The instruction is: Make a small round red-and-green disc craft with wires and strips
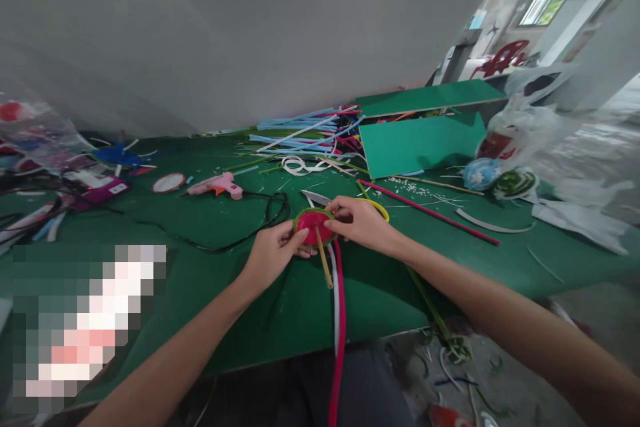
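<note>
Between my two hands is a round red disc with a green rim [309,219], its red face turned up. My left hand [277,243] grips its left edge, thumb pressed on the face. On the right edge, my right hand [353,217] pinches the rim with thumb and fingers. A thin tan stick [324,260] juts from the middle of the disc toward me. From under the disc a red strip [341,320] and a white strip [335,307] hang over the table's front edge. Scissors [316,199] with a yellow handle lie partly hidden behind my right hand.
A pink glue gun [220,185] with a black cord lies left on the green table [165,307]. Blue, white and green strips [300,130] are heaped behind, beside a green box [423,145]. Two woven balls [515,182] and plastic bags [530,123] sit right. Scraps litter the floor.
</note>
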`<state>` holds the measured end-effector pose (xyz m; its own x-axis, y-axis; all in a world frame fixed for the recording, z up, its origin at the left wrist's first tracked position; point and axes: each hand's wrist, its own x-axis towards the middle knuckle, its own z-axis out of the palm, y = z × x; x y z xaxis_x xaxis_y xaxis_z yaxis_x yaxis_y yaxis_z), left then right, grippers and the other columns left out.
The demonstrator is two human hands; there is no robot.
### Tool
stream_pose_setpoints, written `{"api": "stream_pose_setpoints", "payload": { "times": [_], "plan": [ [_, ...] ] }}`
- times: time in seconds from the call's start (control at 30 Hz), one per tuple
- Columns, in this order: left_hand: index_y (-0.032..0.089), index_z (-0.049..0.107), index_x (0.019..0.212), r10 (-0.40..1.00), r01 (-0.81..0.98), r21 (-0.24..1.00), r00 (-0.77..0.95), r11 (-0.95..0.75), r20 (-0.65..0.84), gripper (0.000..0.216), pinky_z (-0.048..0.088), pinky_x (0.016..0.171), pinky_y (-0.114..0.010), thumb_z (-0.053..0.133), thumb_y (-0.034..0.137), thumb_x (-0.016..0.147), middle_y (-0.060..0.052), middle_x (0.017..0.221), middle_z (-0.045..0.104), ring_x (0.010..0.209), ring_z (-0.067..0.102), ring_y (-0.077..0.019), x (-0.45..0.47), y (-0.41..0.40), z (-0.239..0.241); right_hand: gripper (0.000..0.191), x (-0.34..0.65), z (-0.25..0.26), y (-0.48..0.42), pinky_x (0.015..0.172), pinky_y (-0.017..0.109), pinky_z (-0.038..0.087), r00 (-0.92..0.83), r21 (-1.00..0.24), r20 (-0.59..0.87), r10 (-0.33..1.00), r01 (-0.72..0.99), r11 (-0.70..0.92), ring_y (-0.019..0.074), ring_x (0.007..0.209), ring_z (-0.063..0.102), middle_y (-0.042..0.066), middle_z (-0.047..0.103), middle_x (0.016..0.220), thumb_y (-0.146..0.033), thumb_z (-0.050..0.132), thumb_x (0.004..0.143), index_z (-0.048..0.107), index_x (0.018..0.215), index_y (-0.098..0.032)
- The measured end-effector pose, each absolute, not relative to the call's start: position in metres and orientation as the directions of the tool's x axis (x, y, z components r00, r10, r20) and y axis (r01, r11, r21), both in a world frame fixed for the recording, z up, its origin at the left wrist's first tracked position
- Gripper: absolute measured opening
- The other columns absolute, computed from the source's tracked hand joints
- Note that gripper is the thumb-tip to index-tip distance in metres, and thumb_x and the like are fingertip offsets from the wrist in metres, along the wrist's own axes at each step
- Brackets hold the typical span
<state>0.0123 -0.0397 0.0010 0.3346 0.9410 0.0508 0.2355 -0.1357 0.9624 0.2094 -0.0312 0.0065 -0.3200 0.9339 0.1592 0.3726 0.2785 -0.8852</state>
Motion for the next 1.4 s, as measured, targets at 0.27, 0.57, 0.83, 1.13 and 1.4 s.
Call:
{"api": "stream_pose_setpoints", "payload": {
  "times": [0.27,0.57,0.83,1.13,1.4],
  "plan": [
    [0.016,0.068,0.080,0.924,0.305,0.930,0.373,-0.207,0.083,0.028,0.057,0.053,-0.029,0.056,0.041,0.082,-0.003,0.062,0.069,0.057,0.068,-0.0207,0.0103,-0.0412,0.0024,0.018,0.2107,0.0092,-0.0318,0.044,0.021,0.037,-0.323,-0.833,0.199,0.925,0.442,0.333,0.0086,0.045,0.050,-0.004,0.054,0.055,-0.026,0.053,0.081,0.048,0.066,-0.019],
    [0.018,0.071,0.083,0.914,0.384,0.866,0.367,-0.319,0.174,0.027,0.054,0.053,-0.027,0.056,0.041,0.082,0.000,0.059,0.069,0.054,0.067,-0.0194,0.0082,-0.0398,0.0024,0.018,0.2150,0.0122,-0.0291,0.044,0.020,0.041,-0.377,-0.887,0.110,0.920,0.379,0.262,0.0090,0.046,0.052,-0.004,0.053,0.055,-0.030,0.055,0.081,0.050,0.067,-0.019],
    [0.018,0.068,0.097,0.918,0.391,0.865,0.357,-0.314,0.172,0.029,0.053,0.054,-0.027,0.056,0.040,0.082,-0.001,0.071,0.072,0.058,0.067,-0.0190,0.0108,-0.0434,0.0075,0.037,0.2140,0.0085,-0.0284,0.044,0.021,0.041,-0.412,-0.863,0.124,0.903,0.404,0.303,0.0099,0.047,0.053,-0.003,0.045,0.053,-0.040,0.050,0.084,0.047,0.055,-0.018],
    [0.015,0.064,0.100,0.912,0.274,0.939,0.403,-0.206,0.083,0.032,0.055,0.052,-0.029,0.061,0.038,0.078,-0.003,0.062,0.069,0.055,0.067,-0.0199,0.0132,-0.0419,0.0037,0.039,0.2096,0.0050,-0.0307,0.043,0.021,0.041,-0.331,-0.877,0.160,0.930,0.385,0.288,0.0105,0.045,0.054,-0.003,0.047,0.049,-0.038,0.050,0.084,0.043,0.051,-0.018],
    [0.015,0.067,0.096,0.895,0.312,0.916,0.436,-0.253,0.098,0.035,0.055,0.058,-0.029,0.057,0.044,0.080,-0.004,0.071,0.072,0.062,0.069,-0.0210,0.0079,-0.0440,0.0061,0.033,0.2155,0.0111,-0.0293,0.044,0.019,0.034,-0.353,-0.820,0.195,0.915,0.453,0.350,0.0077,0.045,0.048,-0.005,0.042,0.049,-0.034,0.053,0.082,0.046,0.055,-0.018]
  ]
}}
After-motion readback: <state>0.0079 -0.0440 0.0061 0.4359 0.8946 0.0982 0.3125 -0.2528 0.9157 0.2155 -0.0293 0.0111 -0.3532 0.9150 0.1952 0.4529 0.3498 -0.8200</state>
